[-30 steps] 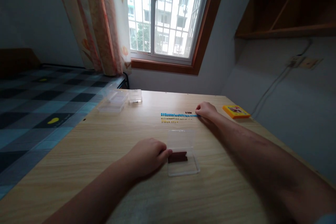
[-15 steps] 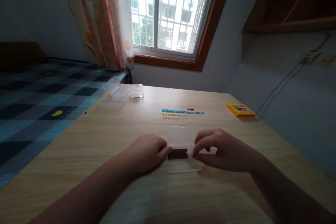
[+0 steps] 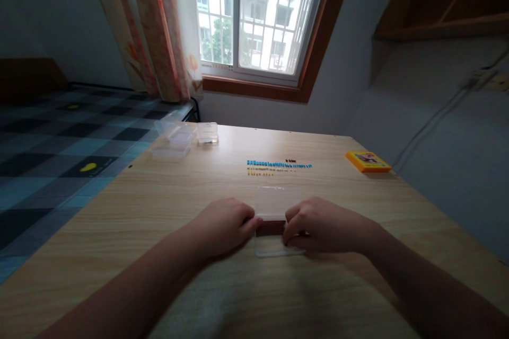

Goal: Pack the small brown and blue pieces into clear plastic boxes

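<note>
Probably, the dark red pieces [image 3: 269, 228] in the near clear case [image 3: 268, 247] were light and stiff, best pinched by their ends. Remotely, I counted one near case and one orange box [image 3: 368, 162] on the counter [image 3: 242, 296]; the pieces ran together, uncountable. The left hand [image 3: 226, 225] pinched the case's left edge; whether the right hand [image 3: 322, 225] held anything between its bunched fingers, I couldn't tell.

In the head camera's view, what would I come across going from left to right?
Checkered bed → left hand → dark reddish-brown strips → right hand → yellow-orange box → wall socket.
</note>
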Demonstrator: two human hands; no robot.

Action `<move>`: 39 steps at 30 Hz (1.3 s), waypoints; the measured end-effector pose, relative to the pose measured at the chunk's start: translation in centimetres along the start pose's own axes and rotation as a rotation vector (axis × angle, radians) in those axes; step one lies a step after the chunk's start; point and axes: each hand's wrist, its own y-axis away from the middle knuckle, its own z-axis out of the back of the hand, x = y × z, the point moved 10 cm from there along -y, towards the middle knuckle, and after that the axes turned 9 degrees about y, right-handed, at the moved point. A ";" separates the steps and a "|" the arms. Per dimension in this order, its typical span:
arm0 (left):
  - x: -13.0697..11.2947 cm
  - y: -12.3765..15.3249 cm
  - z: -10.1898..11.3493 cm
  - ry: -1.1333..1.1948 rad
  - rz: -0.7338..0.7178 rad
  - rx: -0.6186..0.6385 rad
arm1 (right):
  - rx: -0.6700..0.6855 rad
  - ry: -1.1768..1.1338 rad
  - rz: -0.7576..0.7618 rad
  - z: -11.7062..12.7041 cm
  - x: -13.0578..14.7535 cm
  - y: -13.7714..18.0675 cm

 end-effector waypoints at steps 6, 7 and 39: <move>-0.2 0.1 0.1 -0.004 0.000 0.010 | -0.047 -0.046 -0.030 0.5 -0.1 1.4; -0.2 0.1 0.1 0.001 0.002 0.008 | -0.046 -0.055 -0.027 0.4 -0.1 1.5; 0.0 0.0 -0.1 -0.008 0.013 0.013 | -0.064 0.144 -0.185 0.6 -1.3 1.2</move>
